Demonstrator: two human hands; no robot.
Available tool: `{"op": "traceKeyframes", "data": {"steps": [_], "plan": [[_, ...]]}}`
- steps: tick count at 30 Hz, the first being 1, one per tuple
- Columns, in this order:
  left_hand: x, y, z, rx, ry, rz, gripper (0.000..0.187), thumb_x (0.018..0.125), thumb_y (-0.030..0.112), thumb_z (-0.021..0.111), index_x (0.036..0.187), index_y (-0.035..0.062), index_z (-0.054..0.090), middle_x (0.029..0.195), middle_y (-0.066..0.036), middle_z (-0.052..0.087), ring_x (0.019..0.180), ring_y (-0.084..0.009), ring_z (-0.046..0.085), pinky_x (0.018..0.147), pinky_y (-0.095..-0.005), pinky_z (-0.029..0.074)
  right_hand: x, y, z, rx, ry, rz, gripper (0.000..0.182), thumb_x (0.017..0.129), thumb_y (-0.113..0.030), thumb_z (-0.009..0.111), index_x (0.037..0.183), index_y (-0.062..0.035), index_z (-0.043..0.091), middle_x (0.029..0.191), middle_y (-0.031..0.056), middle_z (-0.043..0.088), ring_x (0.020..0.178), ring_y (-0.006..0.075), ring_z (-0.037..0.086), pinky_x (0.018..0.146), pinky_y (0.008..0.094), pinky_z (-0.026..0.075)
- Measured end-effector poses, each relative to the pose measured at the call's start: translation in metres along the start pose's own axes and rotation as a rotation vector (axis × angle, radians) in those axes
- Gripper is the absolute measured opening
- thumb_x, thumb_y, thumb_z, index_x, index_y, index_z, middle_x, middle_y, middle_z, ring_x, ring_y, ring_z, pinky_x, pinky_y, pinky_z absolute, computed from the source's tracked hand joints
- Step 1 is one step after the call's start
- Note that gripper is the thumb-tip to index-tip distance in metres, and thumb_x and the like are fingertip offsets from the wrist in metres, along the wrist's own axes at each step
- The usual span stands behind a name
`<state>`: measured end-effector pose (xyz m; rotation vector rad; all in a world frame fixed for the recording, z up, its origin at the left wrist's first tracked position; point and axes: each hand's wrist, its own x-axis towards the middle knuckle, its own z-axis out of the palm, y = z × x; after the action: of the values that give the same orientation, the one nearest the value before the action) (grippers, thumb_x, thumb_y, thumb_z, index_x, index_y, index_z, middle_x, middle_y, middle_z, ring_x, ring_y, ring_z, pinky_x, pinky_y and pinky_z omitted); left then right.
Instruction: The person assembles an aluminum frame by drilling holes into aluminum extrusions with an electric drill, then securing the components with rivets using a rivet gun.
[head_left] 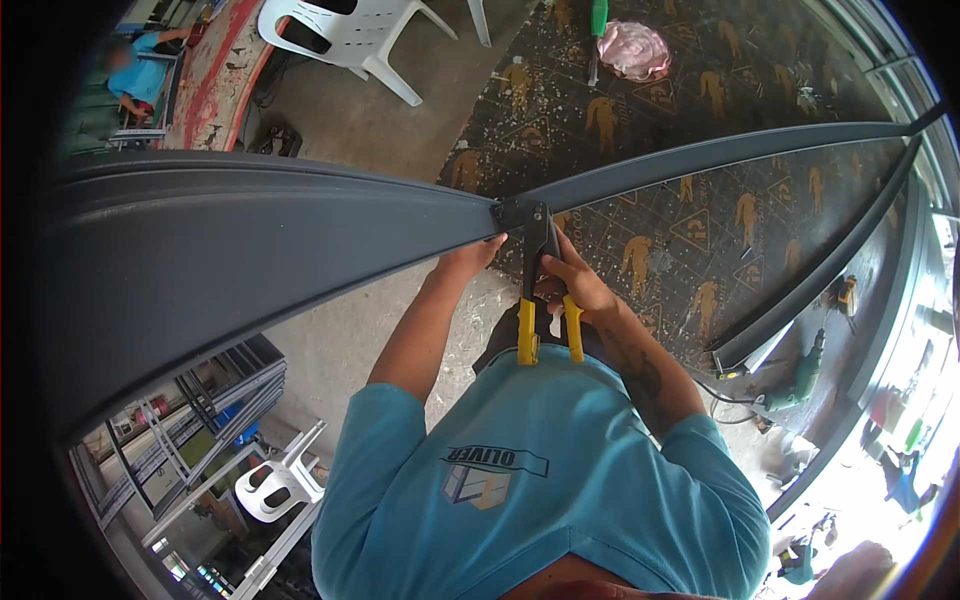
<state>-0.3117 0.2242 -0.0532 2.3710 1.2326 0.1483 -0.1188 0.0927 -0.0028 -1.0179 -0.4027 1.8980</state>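
My right hand [582,282] is closed around a hand riveter [538,245] with a black body and yellow handles. The tool's head meets the joint where a wide dark grey metal profile [280,225] comes up to a narrower dark grey frame bar [700,158]. At the lower edge of the wide profile, close to that joint, my left hand [472,258] grips the metal; some of its fingers are hidden. The riveter's handles stand apart and point back toward my body. Whether a rivet sits in its nose is too small to make out.
The frame lies on a dark printed board [640,245]. A green-handled screwdriver [599,20], a crumpled pink item [633,52] and a green drill [808,375] rest around it. White chairs [345,35] stand beyond; another person [138,75] is far left. Stacked frames [190,430] lean lower left.
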Motion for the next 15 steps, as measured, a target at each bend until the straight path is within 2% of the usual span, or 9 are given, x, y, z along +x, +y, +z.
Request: {"op": "traceKeyframes", "data": {"steps": [4, 6, 7, 9, 11, 13, 15], "plan": [[0.000, 0.001, 0.000, -0.024, -0.021, 0.004, 0.037, 0.081, 0.034, 0.066, 0.107, 0.0084, 0.064, 0.104, -0.015, 0.064, 0.099, -0.0347, 0.060, 0.086, -0.0442, 0.046, 0.001, -0.005, 0.004, -0.157, 0.060, 0.035, 0.072, 0.095, -0.020, 0.047, 0.151, -0.0244, 0.003, 0.099, 0.0086, 0.060, 0.076, 0.0179, 0.067, 0.045, 0.0265, 0.050], [-0.001, 0.000, 0.001, -0.014, -0.029, -0.007, 0.037, 0.081, 0.034, 0.067, 0.108, 0.0083, 0.064, 0.105, -0.015, 0.064, 0.101, -0.0345, 0.060, 0.087, -0.0440, 0.046, 0.006, -0.002, 0.004, -0.445, 0.097, -0.012, 0.072, 0.094, -0.015, 0.048, 0.151, -0.0215, 0.005, 0.101, 0.0079, 0.057, 0.077, 0.0158, 0.065, 0.049, 0.0267, 0.051], [-0.001, -0.001, 0.002, -0.043, -0.019, -0.011, 0.037, 0.081, 0.033, 0.067, 0.109, 0.0080, 0.064, 0.106, -0.015, 0.064, 0.102, -0.0345, 0.060, 0.087, -0.0440, 0.046, 0.010, 0.001, 0.000, -0.450, 0.097, -0.015, 0.072, 0.094, -0.015, 0.048, 0.151, -0.0215, 0.005, 0.101, 0.0079, 0.057, 0.077, 0.0158, 0.065, 0.049, 0.0267, 0.051], [-0.003, -0.008, 0.012, -0.074, -0.005, -0.007, 0.037, 0.081, 0.032, 0.067, 0.109, 0.0078, 0.064, 0.107, -0.015, 0.064, 0.103, -0.0344, 0.059, 0.088, -0.0440, 0.046, 0.021, 0.007, -0.009, -0.728, 0.065, -0.070, 0.074, 0.094, -0.017, 0.048, 0.151, -0.0223, 0.001, 0.101, 0.0094, 0.058, 0.067, 0.0190, 0.064, 0.047, 0.0301, 0.052], [-0.005, -0.017, 0.022, -0.147, 0.043, -0.019, 0.037, 0.080, 0.029, 0.069, 0.110, 0.0073, 0.064, 0.107, -0.016, 0.064, 0.103, -0.0346, 0.060, 0.088, -0.0437, 0.046, 0.022, 0.002, -0.008, -0.666, 0.085, -0.002, 0.073, 0.093, -0.015, 0.047, 0.150, -0.0241, 0.003, 0.100, 0.0090, 0.057, 0.063, 0.0171, 0.062, 0.046, 0.0284, 0.051], [-0.003, -0.005, 0.011, -0.131, 0.012, -0.066, 0.037, 0.080, 0.028, 0.069, 0.110, 0.0073, 0.064, 0.107, -0.016, 0.064, 0.103, -0.0347, 0.060, 0.088, -0.0434, 0.046, 0.014, -0.019, 0.002, -0.225, 0.047, 0.150, 0.071, 0.093, -0.015, 0.047, 0.150, -0.0244, 0.006, 0.098, 0.0084, 0.056, 0.063, 0.0149, 0.062, 0.046, 0.0275, 0.050], [-0.002, -0.002, 0.007, -0.119, -0.016, -0.116, 0.037, 0.080, 0.027, 0.070, 0.110, 0.0073, 0.064, 0.107, -0.016, 0.064, 0.102, -0.0348, 0.060, 0.089, -0.0431, 0.046, 0.014, -0.019, 0.001, -0.141, 0.028, 0.181, 0.068, 0.094, -0.015, 0.046, 0.149, -0.0247, 0.008, 0.097, 0.0075, 0.056, 0.068, 0.0137, 0.064, 0.046, 0.0266, 0.050]]}}
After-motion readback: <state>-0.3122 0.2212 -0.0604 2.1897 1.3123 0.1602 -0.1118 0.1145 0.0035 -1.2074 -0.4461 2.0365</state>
